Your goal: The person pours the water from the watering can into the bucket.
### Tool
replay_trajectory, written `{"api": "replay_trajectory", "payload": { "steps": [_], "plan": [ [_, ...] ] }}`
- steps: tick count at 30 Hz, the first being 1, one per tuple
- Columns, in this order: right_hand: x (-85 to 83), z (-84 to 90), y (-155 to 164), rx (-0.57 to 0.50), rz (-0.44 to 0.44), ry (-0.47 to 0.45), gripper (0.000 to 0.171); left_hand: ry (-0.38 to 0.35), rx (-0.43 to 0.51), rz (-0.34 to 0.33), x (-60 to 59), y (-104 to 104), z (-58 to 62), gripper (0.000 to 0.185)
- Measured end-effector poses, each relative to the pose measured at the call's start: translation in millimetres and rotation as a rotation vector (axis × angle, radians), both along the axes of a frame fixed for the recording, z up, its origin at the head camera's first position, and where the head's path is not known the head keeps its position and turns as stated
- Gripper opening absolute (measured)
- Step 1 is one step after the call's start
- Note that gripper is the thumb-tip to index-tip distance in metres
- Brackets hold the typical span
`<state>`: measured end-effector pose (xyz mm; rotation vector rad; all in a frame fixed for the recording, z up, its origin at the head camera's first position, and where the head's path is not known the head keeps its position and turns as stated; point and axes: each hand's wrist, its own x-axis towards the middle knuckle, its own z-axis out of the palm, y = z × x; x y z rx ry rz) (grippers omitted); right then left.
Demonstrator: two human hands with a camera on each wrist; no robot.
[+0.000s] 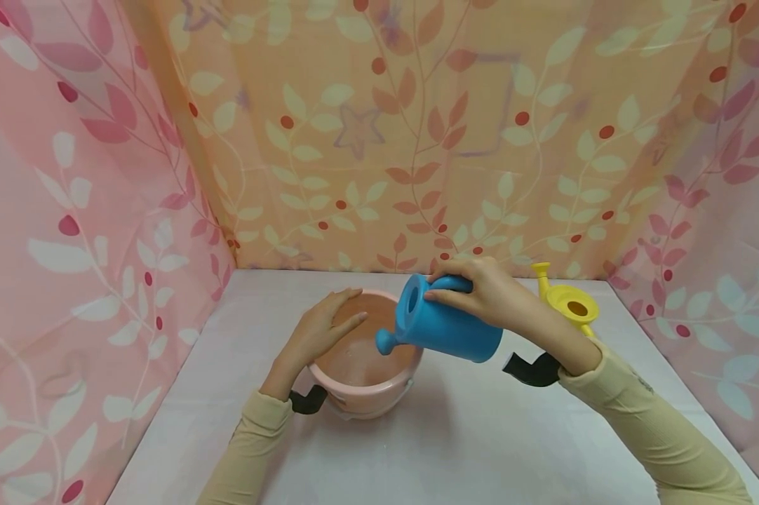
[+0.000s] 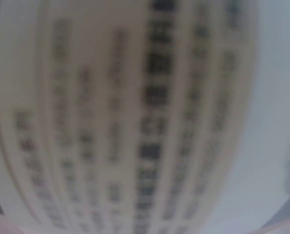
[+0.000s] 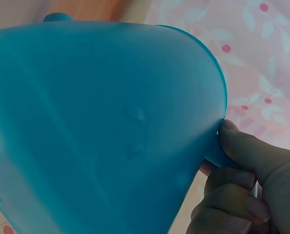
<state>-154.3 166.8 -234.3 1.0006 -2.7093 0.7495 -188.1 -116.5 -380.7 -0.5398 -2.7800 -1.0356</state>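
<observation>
A blue toy watering can [image 1: 442, 325] is tipped to the left, its spout over a pink bucket [image 1: 365, 365] on the white table. My right hand [image 1: 477, 289] grips the can's handle; in the right wrist view the can's blue body [image 3: 101, 126] fills the frame and my curled fingers [image 3: 242, 195] wrap the handle. My left hand [image 1: 319, 330] lies flat on the bucket's left rim, fingers straight. The left wrist view shows only a blurred printed label [image 2: 130, 122] close up.
A yellow toy watering can [image 1: 572, 303] stands behind my right forearm, near the table's back right corner. Leaf-patterned cloth walls [image 1: 379, 140] close in the table [image 1: 455, 449] at the back and both sides.
</observation>
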Motion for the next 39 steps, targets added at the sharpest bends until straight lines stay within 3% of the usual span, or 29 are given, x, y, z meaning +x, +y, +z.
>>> {"api": "replay_trajectory", "payload": {
  "steps": [16, 39],
  "plan": [
    [-1.2, -1.0, 15, -0.055, -0.013, 0.017, 0.025, -0.004, -0.004, -0.007, -0.6, 0, 0.7, 0.058],
    [9.4, -21.6, 50, -0.168, -0.166, -0.012, 0.029, 0.012, -0.017, -0.016, -0.9, -1, -0.1, 0.061]
  ]
}}
